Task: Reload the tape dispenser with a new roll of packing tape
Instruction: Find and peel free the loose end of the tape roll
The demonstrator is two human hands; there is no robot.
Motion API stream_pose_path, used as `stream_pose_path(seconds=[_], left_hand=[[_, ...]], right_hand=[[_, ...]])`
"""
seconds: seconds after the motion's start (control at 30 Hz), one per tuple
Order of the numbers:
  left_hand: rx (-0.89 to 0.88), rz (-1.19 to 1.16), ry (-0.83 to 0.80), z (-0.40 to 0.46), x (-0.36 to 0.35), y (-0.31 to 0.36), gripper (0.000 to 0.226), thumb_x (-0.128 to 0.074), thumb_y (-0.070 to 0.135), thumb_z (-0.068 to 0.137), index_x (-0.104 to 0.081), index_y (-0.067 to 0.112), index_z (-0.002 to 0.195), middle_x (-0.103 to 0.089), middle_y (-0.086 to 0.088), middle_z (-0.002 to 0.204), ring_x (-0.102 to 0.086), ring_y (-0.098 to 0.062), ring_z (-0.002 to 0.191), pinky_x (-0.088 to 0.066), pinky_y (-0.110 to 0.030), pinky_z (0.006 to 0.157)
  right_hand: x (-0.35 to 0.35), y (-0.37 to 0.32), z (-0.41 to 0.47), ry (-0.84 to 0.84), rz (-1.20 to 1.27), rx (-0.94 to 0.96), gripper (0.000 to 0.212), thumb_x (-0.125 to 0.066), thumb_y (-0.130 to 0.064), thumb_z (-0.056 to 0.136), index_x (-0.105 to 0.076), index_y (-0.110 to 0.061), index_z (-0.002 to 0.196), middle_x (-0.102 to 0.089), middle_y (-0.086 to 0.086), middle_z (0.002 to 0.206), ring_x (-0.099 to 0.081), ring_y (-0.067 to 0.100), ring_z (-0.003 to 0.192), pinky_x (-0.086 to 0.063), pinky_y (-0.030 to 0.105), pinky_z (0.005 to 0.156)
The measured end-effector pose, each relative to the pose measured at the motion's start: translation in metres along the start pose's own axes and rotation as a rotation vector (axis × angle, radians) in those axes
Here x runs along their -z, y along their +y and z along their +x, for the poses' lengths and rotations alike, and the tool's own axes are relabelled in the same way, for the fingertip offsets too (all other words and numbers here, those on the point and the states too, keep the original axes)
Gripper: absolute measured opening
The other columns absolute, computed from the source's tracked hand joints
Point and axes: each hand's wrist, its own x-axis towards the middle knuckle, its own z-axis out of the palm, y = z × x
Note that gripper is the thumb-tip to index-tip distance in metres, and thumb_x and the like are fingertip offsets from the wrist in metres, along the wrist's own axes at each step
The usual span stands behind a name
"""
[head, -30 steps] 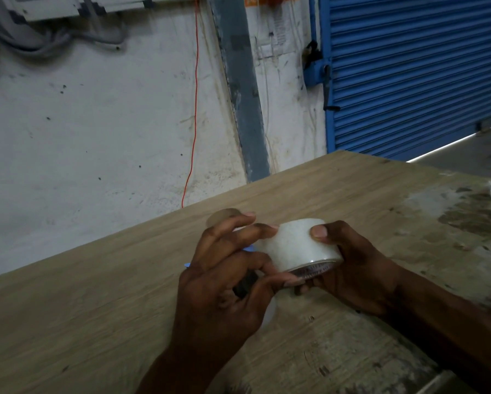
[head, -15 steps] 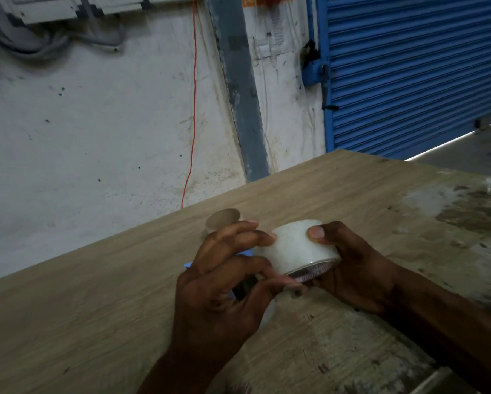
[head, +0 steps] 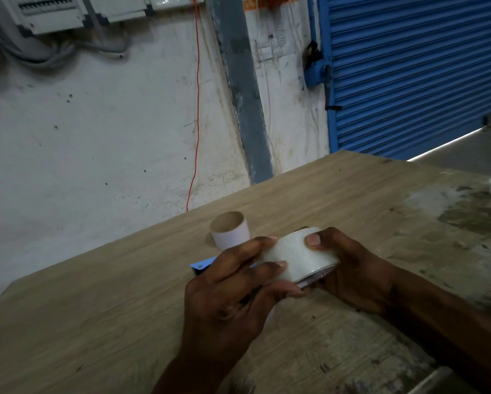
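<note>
the new roll of packing tape [head: 298, 258], light, stiff and slick-faced, is held just above the counter [head: 102, 322] by curled fingers [head: 269, 265] of both hands, best gripped across its rims.

Whitish tape roll [head: 298, 258] above blue dispenser [head: 201, 263]

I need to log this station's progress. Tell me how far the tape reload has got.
Done: the empty cardboard core stands on the table, apparently the old roll's, already off. In hand: both the left hand and right hand grip the new tape roll, left fingers on its face. Left: the blue dispenser is mostly hidden behind the left hand, so whether the roll is seated cannot be told; threading remains.
</note>
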Motion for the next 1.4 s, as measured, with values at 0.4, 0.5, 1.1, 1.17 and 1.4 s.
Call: stream_pose_path(seconds=[0.4, 0.5, 1.1, 1.17, 1.4], left_hand=[[0.018, -0.012, -0.041, 0.0, 0.001, 0.003, 0.028, -0.081, 0.036, 0.081, -0.081, 0.011, 0.095, -0.073, 0.001, 0.117, -0.069, -0.003, 0.113, -0.054, -0.022, 0.096], [0.026, -0.002, -0.069, 0.0, 0.003, 0.005, 0.029, -0.076, 0.04, 0.088, -0.083, 0.013, 0.08, -0.076, -0.002, 0.11, -0.069, -0.004, 0.113, -0.054, -0.023, 0.093], [0.018, 0.049, -0.185, 0.008, 0.001, -0.001, 0.016, -0.064, -0.001, 0.093, -0.075, 0.009, 0.088, -0.063, -0.002, 0.11, -0.06, -0.003, 0.115, -0.048, -0.019, 0.093], [-0.025, 0.073, -0.193, 0.008, -0.001, 0.0, 0.015, -0.058, 0.006, 0.094, -0.071, 0.011, 0.089, -0.056, 0.01, 0.114, -0.057, -0.007, 0.12, -0.044, -0.018, 0.098], [0.019, 0.13, -0.188, 0.008, 0.011, 0.003, 0.008, -0.056, 0.025, 0.096, -0.058, 0.033, 0.096, -0.05, 0.019, 0.112, -0.051, 0.002, 0.123, -0.039, -0.013, 0.1]], right_hand=[[0.002, -0.001, -0.001, -0.021, -0.015, -0.02, 0.099, -0.093, -0.047, 0.044, -0.064, -0.001, 0.127, -0.066, 0.031, 0.117, -0.059, 0.04, 0.098, -0.039, 0.051, 0.086], [0.002, -0.002, 0.0, -0.003, -0.002, -0.007, 0.08, -0.088, -0.038, 0.049, -0.068, -0.004, 0.119, -0.067, 0.029, 0.114, -0.059, 0.04, 0.099, -0.038, 0.053, 0.089], [0.004, -0.002, 0.002, -0.138, -0.003, -0.018, 0.071, -0.091, -0.051, 0.05, -0.078, -0.008, 0.105, -0.072, 0.019, 0.097, -0.069, 0.025, 0.076, -0.052, 0.035, 0.059], [0.004, -0.003, 0.002, -0.13, -0.016, -0.017, 0.071, -0.091, -0.052, 0.049, -0.079, -0.009, 0.104, -0.071, 0.02, 0.097, -0.067, 0.026, 0.076, -0.051, 0.036, 0.06], [0.006, -0.005, 0.003, -0.16, 0.007, -0.036, 0.069, -0.085, -0.053, 0.058, -0.078, -0.012, 0.113, -0.07, 0.021, 0.108, -0.068, 0.026, 0.083, -0.051, 0.036, 0.062]])
